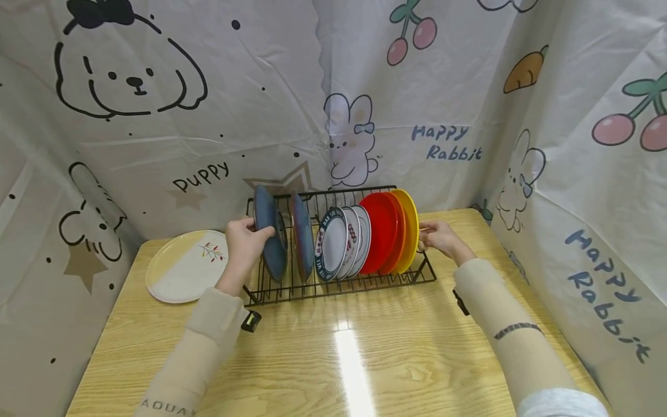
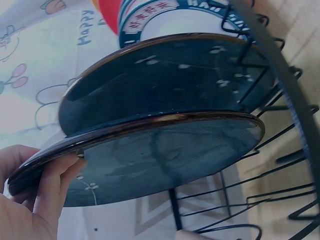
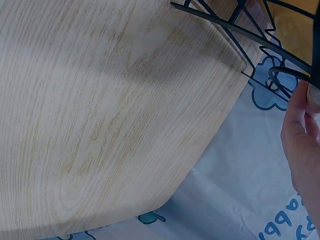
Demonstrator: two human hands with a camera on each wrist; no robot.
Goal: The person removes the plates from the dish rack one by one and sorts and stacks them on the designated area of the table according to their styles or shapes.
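Your left hand (image 1: 245, 240) pinches the rim of a blue plate (image 1: 267, 234) standing on edge at the left end of the rack (image 1: 292, 299), probably to keep it upright. Your right hand (image 1: 440, 238), partly cropped up close, seems curled round the rack's right end, perhaps steadying it.

Head view: from above, facing forward-down. Wrist views: close, at opposite ends of shared rack (image 1: 339, 293).

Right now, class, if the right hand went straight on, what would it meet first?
The right hand is at the end of the dish rack; beyond, the yellow plate probably comes first, though depth is unclear.
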